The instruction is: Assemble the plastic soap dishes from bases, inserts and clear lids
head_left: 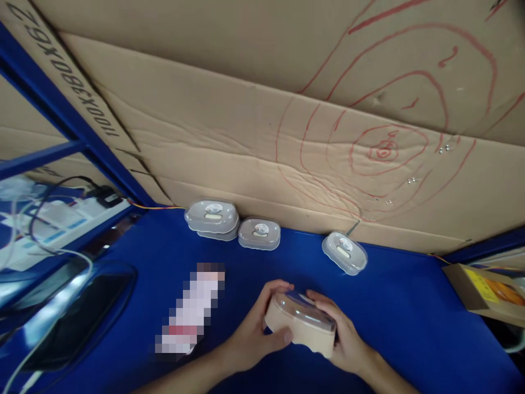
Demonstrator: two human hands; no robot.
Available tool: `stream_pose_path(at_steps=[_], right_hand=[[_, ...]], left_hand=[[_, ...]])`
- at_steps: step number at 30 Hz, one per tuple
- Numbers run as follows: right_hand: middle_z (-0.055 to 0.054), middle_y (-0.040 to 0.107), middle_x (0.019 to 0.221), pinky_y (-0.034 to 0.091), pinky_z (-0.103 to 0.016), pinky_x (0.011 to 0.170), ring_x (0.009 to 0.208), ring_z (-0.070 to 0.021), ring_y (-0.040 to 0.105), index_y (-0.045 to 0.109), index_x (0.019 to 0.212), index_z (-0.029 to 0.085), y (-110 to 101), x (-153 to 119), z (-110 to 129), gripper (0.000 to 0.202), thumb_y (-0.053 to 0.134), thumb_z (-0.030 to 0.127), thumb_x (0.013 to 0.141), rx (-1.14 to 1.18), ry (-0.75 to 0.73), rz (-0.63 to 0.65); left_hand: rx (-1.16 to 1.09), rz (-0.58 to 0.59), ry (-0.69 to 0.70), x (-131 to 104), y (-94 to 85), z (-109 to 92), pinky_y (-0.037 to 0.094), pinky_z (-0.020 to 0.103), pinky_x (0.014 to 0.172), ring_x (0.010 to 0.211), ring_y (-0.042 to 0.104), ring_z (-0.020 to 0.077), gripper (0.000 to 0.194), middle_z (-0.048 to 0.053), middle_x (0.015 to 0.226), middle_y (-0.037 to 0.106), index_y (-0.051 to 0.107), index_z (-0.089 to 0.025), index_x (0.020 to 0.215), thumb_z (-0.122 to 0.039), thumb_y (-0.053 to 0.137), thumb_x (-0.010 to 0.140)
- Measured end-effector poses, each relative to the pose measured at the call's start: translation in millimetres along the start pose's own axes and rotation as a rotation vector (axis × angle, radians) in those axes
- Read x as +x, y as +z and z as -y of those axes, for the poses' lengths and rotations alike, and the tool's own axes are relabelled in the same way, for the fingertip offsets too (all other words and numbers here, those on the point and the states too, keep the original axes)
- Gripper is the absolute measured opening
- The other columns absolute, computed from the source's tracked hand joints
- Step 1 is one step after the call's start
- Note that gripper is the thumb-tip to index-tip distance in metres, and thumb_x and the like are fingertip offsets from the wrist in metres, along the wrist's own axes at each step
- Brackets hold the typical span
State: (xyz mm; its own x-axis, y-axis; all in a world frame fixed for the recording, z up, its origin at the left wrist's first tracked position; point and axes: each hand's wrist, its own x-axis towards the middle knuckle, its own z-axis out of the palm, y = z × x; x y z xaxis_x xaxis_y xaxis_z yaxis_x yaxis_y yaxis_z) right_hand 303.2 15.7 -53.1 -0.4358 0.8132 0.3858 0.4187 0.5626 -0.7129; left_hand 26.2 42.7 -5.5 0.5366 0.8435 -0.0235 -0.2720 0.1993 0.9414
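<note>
A cream-coloured oval box (305,330) with a clear domed lid is held between both hands above the blue table, tilted. My left hand (262,328) grips its left end, thumb on the front wall and fingers over the far edge. Around the right end wraps my right hand (346,334), its fingers reaching over the lid. Along the cardboard at the back lie clear lids with round labels: a stack (213,218) at the left, one lid (260,234) beside it, and another lid (344,253) farther right.
A pixelated item (191,314) lies left of my left hand. At the far left are a dark phone or tablet (77,320), cables and a power strip (61,232). An open cardboard box (486,295) is at the right. A marked cardboard wall (246,137) stands behind the table (394,328).
</note>
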Motion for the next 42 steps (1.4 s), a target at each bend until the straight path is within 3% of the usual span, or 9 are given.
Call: stream_pose_path(at_steps=[5,8,12,18,25,29,34,38,42], right_hand=[[-0.021,0.045,0.167,0.048,-0.053,0.12,0.153,-0.0386,0.047,0.035,0.165,0.027,-6.6,6.7,-0.3,0.103,0.081,0.069,0.083,-0.032,0.061,0.106],[-0.019,0.048,0.165,0.049,-0.049,0.12,0.153,-0.0349,0.047,0.036,0.165,0.027,-18.4,17.4,-5.5,0.089,0.079,0.056,0.092,-0.174,0.031,0.071],[-0.017,0.047,0.166,0.048,-0.054,0.121,0.158,-0.0345,0.039,0.036,0.165,0.025,-38.0,41.5,-16.2,0.075,0.072,0.038,0.1,-0.421,-0.013,0.004],[-0.013,0.047,0.167,0.043,-0.063,0.123,0.162,-0.0369,0.031,0.041,0.162,0.026,-52.3,90.0,-26.4,0.062,0.062,0.034,0.104,-0.669,-0.021,0.047],[-0.012,0.047,0.167,0.039,-0.063,0.126,0.159,-0.0347,0.037,0.049,0.153,0.022,-43.4,120.1,-38.5,0.049,0.053,0.022,0.104,-0.789,0.058,0.06],[-0.011,0.042,0.171,0.032,-0.065,0.127,0.158,-0.0358,0.039,0.045,0.158,0.028,-50.8,110.0,-39.7,0.055,0.058,0.036,0.105,-0.835,0.082,0.063],[-0.022,0.042,0.167,0.03,-0.074,0.121,0.154,-0.0454,0.041,0.041,0.16,0.024,-84.2,73.1,-52.2,0.079,0.065,0.065,0.097,-0.903,0.258,-0.131],[-0.02,0.044,0.163,0.043,-0.065,0.118,0.15,-0.0409,0.047,0.042,0.159,0.025,-101.6,50.4,-63.7,0.072,0.062,0.062,0.1,-0.769,0.391,-0.175],[-0.015,0.047,0.161,0.045,-0.06,0.121,0.148,-0.0372,0.048,0.047,0.154,0.029,-94.7,34.2,-55.2,0.063,0.065,0.055,0.1,-0.642,0.389,-0.249]], left_hand=[[0.097,-0.053,0.069,3.4,-6.3,4.5,0.043,0.046,0.116,0.143,0.05,0.0383,0.078,0.013,0.16,0.047,0.047,-0.031,0.149,-0.053,0.085,0.084],[0.271,-0.181,0.065,3.2,-9.0,9.2,0.034,0.051,0.127,0.154,0.039,0.0387,0.078,0.015,0.17,0.036,0.035,-0.031,0.161,-0.043,0.076,0.095],[0.589,-0.258,0.218,1.0,-10.2,15.5,0.026,0.064,0.13,0.162,0.025,0.0385,0.074,0.012,0.177,0.018,0.026,-0.037,0.164,-0.03,0.065,0.102],[0.668,-0.213,0.207,0.3,-11.6,16.2,0.04,0.062,0.123,0.157,0.036,0.037,0.064,0.014,0.172,0.029,0.031,-0.039,0.161,-0.027,0.057,0.104],[0.656,-0.161,0.109,4.4,-18.6,18.5,0.049,0.05,0.117,0.147,0.049,0.0329,0.05,0.014,0.164,0.042,0.046,-0.035,0.153,-0.03,0.057,0.104],[0.636,-0.123,0.075,5.4,-19.7,20.5,0.049,0.046,0.116,0.144,0.052,0.0307,0.045,0.012,0.161,0.044,0.05,-0.035,0.149,-0.029,0.056,0.104],[0.577,-0.131,0.03,4.3,-19.8,19.7,0.051,0.042,0.111,0.137,0.056,0.0298,0.04,0.012,0.157,0.05,0.057,-0.033,0.144,-0.033,0.058,0.104],[0.454,-0.176,-0.013,7.1,-16.6,14.2,0.051,0.041,0.106,0.129,0.059,0.0288,0.034,0.013,0.15,0.055,0.062,-0.031,0.138,-0.038,0.059,0.104],[0.202,-0.207,-0.176,14.3,-10.1,9.4,0.051,0.042,0.101,0.116,0.065,0.0278,0.038,0.012,0.13,0.066,0.065,-0.027,0.13,-0.047,0.07,0.097]])
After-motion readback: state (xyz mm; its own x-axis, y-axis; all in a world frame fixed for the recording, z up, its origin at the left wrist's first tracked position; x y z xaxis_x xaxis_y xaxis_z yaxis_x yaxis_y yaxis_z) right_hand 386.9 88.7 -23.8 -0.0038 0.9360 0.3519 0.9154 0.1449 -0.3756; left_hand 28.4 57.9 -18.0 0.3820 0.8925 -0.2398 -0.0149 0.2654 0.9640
